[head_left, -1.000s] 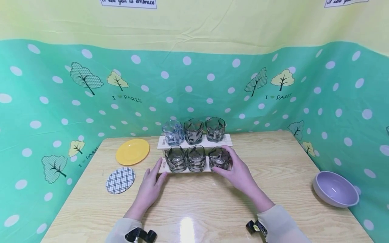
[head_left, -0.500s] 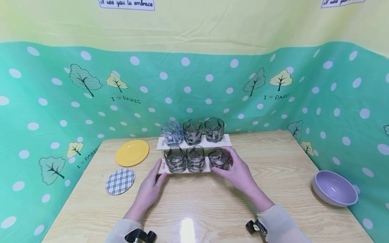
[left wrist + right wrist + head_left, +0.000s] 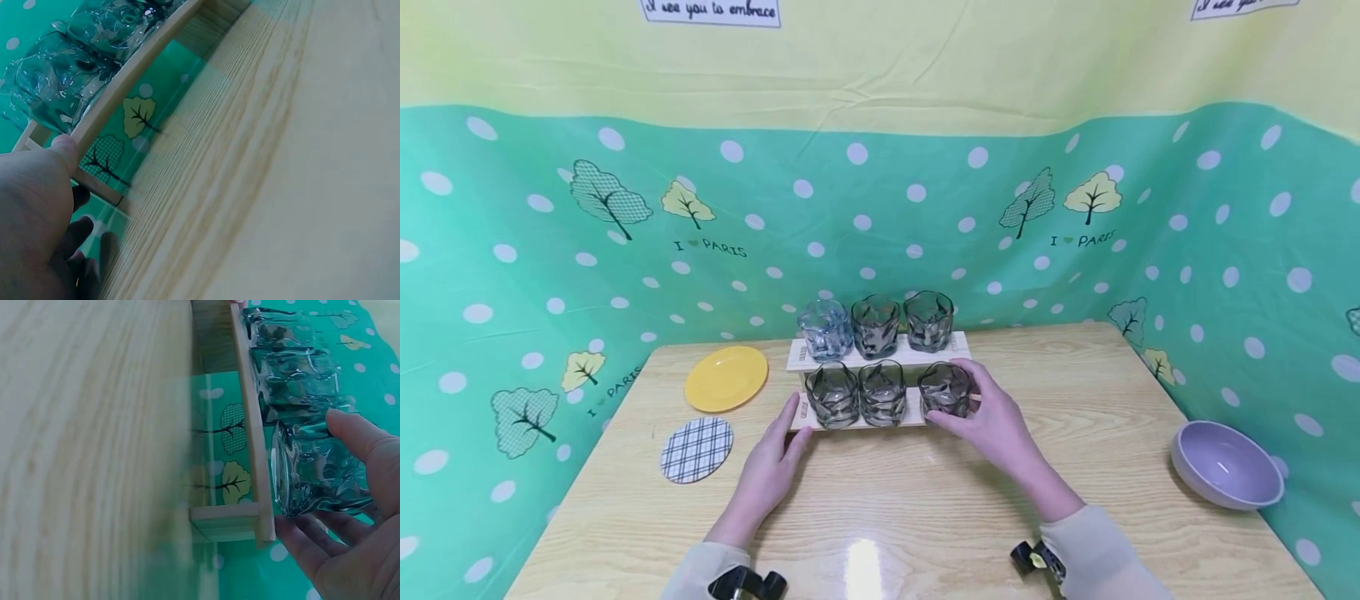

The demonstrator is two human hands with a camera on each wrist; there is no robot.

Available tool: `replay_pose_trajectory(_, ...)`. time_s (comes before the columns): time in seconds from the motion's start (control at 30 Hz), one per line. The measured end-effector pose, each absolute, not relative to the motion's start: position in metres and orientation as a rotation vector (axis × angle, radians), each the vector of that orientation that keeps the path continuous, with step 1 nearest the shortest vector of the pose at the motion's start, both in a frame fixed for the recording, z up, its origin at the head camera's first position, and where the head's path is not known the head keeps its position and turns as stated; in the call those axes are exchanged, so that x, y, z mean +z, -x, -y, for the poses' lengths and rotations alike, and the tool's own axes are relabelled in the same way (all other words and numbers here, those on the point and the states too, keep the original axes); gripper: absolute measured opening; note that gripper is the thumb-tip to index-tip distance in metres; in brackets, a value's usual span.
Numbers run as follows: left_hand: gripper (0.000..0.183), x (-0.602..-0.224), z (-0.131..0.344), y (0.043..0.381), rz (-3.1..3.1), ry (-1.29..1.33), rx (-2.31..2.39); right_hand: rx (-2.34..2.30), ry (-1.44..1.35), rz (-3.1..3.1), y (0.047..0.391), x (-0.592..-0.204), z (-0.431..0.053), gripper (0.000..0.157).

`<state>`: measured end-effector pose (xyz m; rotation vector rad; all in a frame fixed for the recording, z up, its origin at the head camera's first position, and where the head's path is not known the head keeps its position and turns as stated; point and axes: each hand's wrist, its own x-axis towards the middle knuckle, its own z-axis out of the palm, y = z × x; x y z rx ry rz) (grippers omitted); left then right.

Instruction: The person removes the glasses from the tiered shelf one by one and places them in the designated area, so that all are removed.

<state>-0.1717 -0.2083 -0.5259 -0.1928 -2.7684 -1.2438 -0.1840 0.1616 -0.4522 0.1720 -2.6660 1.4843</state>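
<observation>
A two-tier wooden rack (image 3: 912,354) holds several faceted tumblers. On its lower tier stand a left grey tumbler (image 3: 832,396) and a middle grey tumbler (image 3: 882,393). My right hand (image 3: 997,423) grips the right-hand grey tumbler (image 3: 945,390), thumb in front and fingers round the far side. In the right wrist view this tumbler (image 3: 319,465) is upright over the lower board, close to it; whether they touch I cannot tell. My left hand (image 3: 767,467) holds the rack's lower left end, its thumb on the front corner of the board (image 3: 128,72).
The upper tier carries a blue tumbler (image 3: 826,331) and two grey ones (image 3: 929,322). At left lie a yellow plate (image 3: 727,379) and a checked round coaster (image 3: 697,450). A purple bowl (image 3: 1227,467) sits by the table's right edge. Patterned cloth (image 3: 880,192) hangs behind.
My right hand and its tumbler have shifted slightly right, widening the space to the middle tumbler. My left hand keeps its place on the rack.
</observation>
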Motion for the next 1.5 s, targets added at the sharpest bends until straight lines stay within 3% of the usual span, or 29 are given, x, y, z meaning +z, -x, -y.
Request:
replay_pose_trajectory(0.87,0.07,-0.527,0.206,0.171,2.749,0.183,-1.237,1.439,-0.125,2.614,0.187,-0.417,-0.218,0.1)
replay_pose_trajectory(1.5,0.072,-0.527,0.208,0.172,2.775,0.178,-1.23,1.508,0.044,2.557,0.212,-0.426,-0.236,0.105)
